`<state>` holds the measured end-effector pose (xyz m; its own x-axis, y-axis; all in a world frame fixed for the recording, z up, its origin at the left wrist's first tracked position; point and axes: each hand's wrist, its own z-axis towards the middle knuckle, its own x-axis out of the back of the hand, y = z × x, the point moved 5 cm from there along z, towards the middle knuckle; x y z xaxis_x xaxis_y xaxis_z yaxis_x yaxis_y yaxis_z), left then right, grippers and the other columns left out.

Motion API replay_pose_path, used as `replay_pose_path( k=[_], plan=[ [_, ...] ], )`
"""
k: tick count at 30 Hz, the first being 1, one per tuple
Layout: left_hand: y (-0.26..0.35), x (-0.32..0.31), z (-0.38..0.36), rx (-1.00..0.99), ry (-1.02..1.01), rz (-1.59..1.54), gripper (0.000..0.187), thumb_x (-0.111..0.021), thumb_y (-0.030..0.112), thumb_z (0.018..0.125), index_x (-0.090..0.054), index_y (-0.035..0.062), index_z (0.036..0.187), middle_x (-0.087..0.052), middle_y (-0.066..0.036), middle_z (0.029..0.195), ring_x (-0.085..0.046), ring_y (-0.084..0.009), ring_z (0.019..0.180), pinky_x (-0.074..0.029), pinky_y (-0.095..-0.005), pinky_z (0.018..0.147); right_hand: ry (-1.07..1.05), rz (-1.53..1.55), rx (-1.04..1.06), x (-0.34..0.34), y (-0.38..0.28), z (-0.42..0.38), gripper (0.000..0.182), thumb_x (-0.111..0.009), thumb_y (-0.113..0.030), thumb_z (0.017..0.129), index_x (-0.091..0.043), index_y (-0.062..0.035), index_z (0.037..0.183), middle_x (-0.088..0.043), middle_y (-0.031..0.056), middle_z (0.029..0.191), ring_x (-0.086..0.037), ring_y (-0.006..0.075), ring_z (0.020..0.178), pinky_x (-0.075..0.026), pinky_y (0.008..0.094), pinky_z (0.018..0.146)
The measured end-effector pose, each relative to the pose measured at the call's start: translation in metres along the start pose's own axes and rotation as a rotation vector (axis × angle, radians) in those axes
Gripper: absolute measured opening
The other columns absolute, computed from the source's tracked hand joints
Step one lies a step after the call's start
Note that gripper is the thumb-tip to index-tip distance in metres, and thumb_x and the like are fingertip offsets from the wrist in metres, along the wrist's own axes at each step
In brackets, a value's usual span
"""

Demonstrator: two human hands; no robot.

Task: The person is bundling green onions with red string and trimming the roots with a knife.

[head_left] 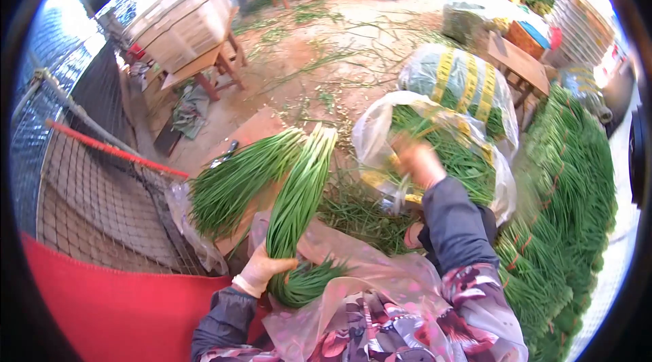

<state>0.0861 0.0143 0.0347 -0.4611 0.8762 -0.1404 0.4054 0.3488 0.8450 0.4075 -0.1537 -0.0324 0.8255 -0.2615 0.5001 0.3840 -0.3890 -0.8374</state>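
Observation:
My left hand [261,269], in a pale glove, is wrapped round a bunch of chives [300,192] near its green leaf end. The bunch stands with its pale stem ends pointing away from me, and its leaf tips fold over below my grip. Close to its left, a second pile of chives [244,175] lies on a board. My right hand [420,160] is smeared by motion over an open clear plastic bag [371,128] full of loose greens [458,165]; its fingers are unclear. Pinkish plastic sheeting [367,260] covers my lap.
Dark green trimmings [363,216] lie between my knees and the bag. Tied bundles of chives [564,226] are heaped along the right. A wrapped bag with yellow tape [468,80] stands behind the open one. White crates [180,22] rest on a wooden stool [221,60] at the back left.

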Motion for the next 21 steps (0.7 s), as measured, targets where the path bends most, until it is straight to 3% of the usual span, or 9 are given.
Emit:
replay_pose_path(
  k=[2, 4, 5, 8, 10, 13, 18, 20, 21],
  plan=[
    [0.007, -0.008, 0.005, -0.12, 0.082, 0.005, 0.044, -0.075, 0.005, 0.074, -0.057, 0.0055, 0.115, -0.065, -0.005, 0.086, -0.064, -0.0163, 0.068, -0.052, -0.0284, 0.057, 0.114, 0.007, -0.166, -0.038, -0.006, -0.016, 0.055, -0.069, -0.027, 0.084, -0.049, -0.0042, 0.13, -0.065, 0.0128, 0.1, -0.064, 0.0236, 0.097, -0.052, 0.0348, 0.076],
    [-0.021, 0.002, 0.034, -0.334, 0.181, 0.214, 0.057, -0.076, 0.007, 0.073, -0.051, 0.005, 0.124, -0.066, -0.008, 0.093, -0.065, -0.0206, 0.076, -0.053, -0.0308, 0.066, -0.022, 1.082, -0.178, -0.069, -0.04, -0.018, 0.059, -0.07, -0.034, 0.085, -0.047, -0.0051, 0.131, -0.064, 0.0131, 0.106, -0.063, 0.0236, 0.102, -0.053, 0.0373, 0.08],
    [-0.027, 0.002, 0.039, -0.536, 0.266, 0.431, 0.069, -0.078, 0.01, 0.072, -0.045, 0.0045, 0.133, -0.066, -0.01, 0.099, -0.066, -0.025, 0.085, -0.054, -0.0332, 0.075, -0.019, 1.088, -0.186, -0.074, -0.062, -0.018, 0.059, -0.07, -0.034, 0.085, -0.047, -0.0051, 0.131, -0.064, 0.0131, 0.106, -0.063, 0.0236, 0.102, -0.053, 0.0373, 0.08],
    [0.003, -0.042, 0.021, -0.466, 0.172, 0.791, 0.097, -0.083, 0.015, 0.068, -0.026, 0.0054, 0.146, -0.059, -0.018, 0.12, -0.06, -0.0296, 0.108, -0.047, -0.0345, 0.094, 0.08, 1.274, 0.082, -0.082, -0.111, 0.006, 0.044, -0.07, -0.02, 0.086, -0.052, -0.0026, 0.122, -0.065, 0.0104, 0.107, -0.064, 0.0237, 0.098, -0.055, 0.0417, 0.079],
    [0.005, -0.047, 0.025, -0.687, 0.044, 0.813, 0.107, -0.085, 0.017, 0.067, -0.017, 0.0083, 0.15, -0.046, -0.019, 0.136, -0.052, -0.0272, 0.121, -0.042, -0.0344, 0.1, 0.089, 1.485, -0.053, -0.086, -0.099, 0.007, 0.037, -0.068, -0.011, 0.085, -0.054, -0.0023, 0.119, -0.066, 0.0094, 0.105, -0.065, 0.0238, 0.095, -0.056, 0.0414, 0.081],
    [0.004, -0.051, 0.032, -0.415, -0.261, -0.246, 0.088, -0.076, 0.001, 0.073, -0.029, 0.0075, 0.147, -0.044, -0.013, 0.14, -0.048, -0.0238, 0.126, -0.041, -0.0379, 0.103, -0.003, 1.751, -0.082, -0.096, -0.09, 0.007, 0.036, -0.065, -0.006, 0.085, -0.054, -0.0032, 0.119, -0.066, 0.0096, 0.103, -0.066, 0.024, 0.092, -0.055, 0.0414, 0.084],
    [-0.035, -0.087, 0.035, 0.199, -0.415, -0.369, 0.056, -0.07, -0.004, 0.076, -0.053, 0.0071, 0.128, -0.063, -0.006, 0.111, -0.061, -0.0198, 0.102, -0.05, -0.0378, 0.09, -0.205, 1.756, -0.024, -0.097, -0.086, 0.008, 0.054, -0.069, -0.008, 0.083, -0.047, -0.005, 0.132, -0.063, 0.0127, 0.116, -0.064, 0.0248, 0.101, -0.052, 0.0414, 0.09],
    [-0.052, -0.083, 0.037, 0.325, -0.408, -0.429, 0.054, -0.069, -0.005, 0.076, -0.053, 0.0064, 0.127, -0.063, -0.005, 0.108, -0.062, -0.0198, 0.099, -0.05, -0.0361, 0.09, 0.26, 0.81, 0.354, -0.05, -0.094, 0.002, 0.086, -0.076, -0.015, 0.079, -0.026, -0.007, 0.148, -0.058, 0.0168, 0.126, -0.061, 0.0267, 0.107, -0.05, 0.0394, 0.093],
    [-0.048, -0.08, 0.038, 0.262, -0.4, -0.42, 0.052, -0.067, -0.007, 0.076, -0.054, 0.0059, 0.125, -0.063, -0.005, 0.107, -0.063, -0.0201, 0.096, -0.051, -0.0357, 0.087, 0.332, 0.702, 0.23, -0.033, -0.092, -0.006, 0.098, -0.079, -0.01, 0.074, -0.016, -0.0066, 0.15, -0.051, 0.0192, 0.133, -0.058, 0.023, 0.111, -0.05, 0.0353, 0.091]
  ],
)
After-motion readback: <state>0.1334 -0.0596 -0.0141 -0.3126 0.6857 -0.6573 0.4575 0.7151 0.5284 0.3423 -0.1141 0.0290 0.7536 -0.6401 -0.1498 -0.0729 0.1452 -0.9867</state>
